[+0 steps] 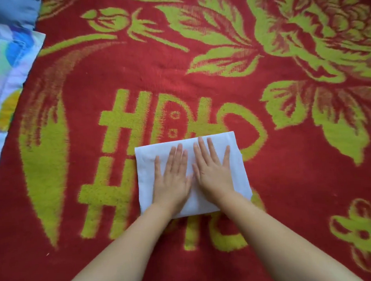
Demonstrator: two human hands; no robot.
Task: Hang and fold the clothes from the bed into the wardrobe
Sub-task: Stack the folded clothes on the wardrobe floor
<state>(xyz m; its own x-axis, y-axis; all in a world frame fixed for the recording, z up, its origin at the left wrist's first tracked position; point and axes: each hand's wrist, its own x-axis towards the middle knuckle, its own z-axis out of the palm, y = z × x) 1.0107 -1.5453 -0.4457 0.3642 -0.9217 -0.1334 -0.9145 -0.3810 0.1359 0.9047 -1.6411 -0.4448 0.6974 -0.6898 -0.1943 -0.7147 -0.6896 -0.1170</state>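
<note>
Bed under red-and-green floral blanket (197, 73): folded white garment (146, 176) lies near centre, long axis near-to-far, directly beneath left hand (172, 178) and right hand (214, 171), fingers straight, slightly spread, pressing flat, neither hand nearer.

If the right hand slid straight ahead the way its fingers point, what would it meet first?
The right hand lies flat on the folded white cloth; past the cloth's far edge it would likely meet only the red and green blanket.

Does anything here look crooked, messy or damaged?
Nothing stands out. The white folded cloth lies as a tidy rectangle on the red and green blanket, with the left hand and right hand pressing flat on it.
</note>
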